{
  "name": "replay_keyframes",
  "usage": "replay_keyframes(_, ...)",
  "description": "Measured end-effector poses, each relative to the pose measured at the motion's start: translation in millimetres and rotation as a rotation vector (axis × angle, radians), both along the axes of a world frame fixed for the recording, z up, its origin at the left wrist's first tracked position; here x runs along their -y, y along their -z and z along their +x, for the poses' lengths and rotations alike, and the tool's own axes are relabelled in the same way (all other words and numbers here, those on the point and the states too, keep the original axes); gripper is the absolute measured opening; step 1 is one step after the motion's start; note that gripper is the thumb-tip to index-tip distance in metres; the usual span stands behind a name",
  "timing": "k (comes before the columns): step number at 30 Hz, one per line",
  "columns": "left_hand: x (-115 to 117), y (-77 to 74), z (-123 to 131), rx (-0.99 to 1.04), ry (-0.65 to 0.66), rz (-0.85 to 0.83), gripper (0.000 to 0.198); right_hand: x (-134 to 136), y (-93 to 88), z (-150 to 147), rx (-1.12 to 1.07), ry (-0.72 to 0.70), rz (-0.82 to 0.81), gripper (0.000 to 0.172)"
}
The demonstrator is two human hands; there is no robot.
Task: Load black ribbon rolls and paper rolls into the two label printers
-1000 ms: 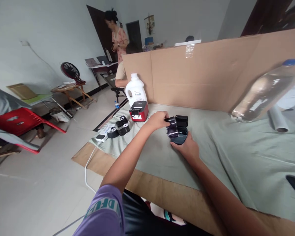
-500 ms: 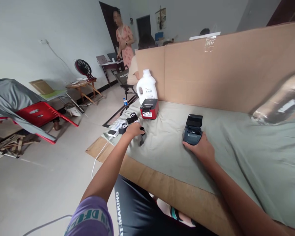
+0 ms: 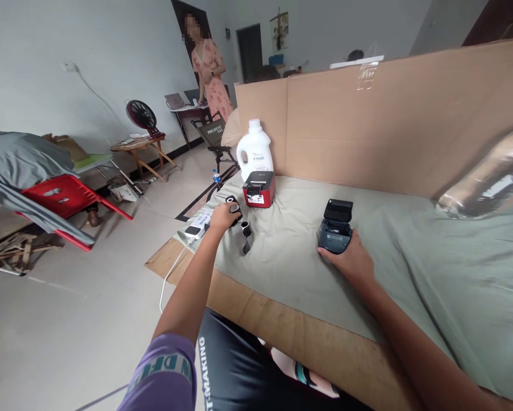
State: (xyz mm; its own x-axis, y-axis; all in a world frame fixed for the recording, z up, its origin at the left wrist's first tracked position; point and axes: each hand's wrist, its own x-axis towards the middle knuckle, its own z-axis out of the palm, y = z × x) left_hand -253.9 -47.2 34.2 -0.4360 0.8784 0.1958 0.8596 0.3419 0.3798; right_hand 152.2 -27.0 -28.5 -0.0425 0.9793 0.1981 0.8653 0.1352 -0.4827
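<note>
My right hand [image 3: 354,257] is wrapped around a small dark blue-grey portable label printer [image 3: 335,236] on the cloth. The printer's black lid [image 3: 338,210] stands flipped up, and its inner compartment faces me. Over at the left, my left hand [image 3: 223,217] has its fingers closed on a small dark roll [image 3: 234,209], partly covered by the hand. Just behind it sits another black roll [image 3: 230,199] with a pale core. To the hand's right, a black roll with a white core [image 3: 245,228] lies apart, a loose dark strip [image 3: 246,246] trailing toward me.
A red and black printer [image 3: 259,191] and a white jug [image 3: 255,149] stand behind the rolls. A white power strip [image 3: 198,224] with a cable lies at the left edge. A cardboard panel [image 3: 324,131] closes off the back; a plastic-wrapped package [image 3: 487,171] leans at right.
My left hand has let go of the roll with the trailing strip and moved left to the other rolls. The right hand and the label printer have stayed put.
</note>
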Motion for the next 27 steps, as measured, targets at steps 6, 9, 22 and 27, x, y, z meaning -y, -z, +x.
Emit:
replay_keyframes(6,23,-14.6,69,0.722,0.167,0.702,0.054,-3,-26.1,5,-0.216,-0.111,0.473,0.083)
replay_keyframes(9,17,-12.1,139,1.138,0.407,0.688,0.060,-12,-66.6,0,-0.348,-0.321,0.364,0.041)
replay_keyframes(22,-17,50.8,247,1.408,0.517,0.514,0.070,-40,-69.1,-49,-1.146,-0.221,-0.378,0.023)
replay_keyframes(27,-11,47.8,245,1.441,0.592,0.489,0.086,-47,-75.3,-22,-0.718,-0.466,-0.417,0.023)
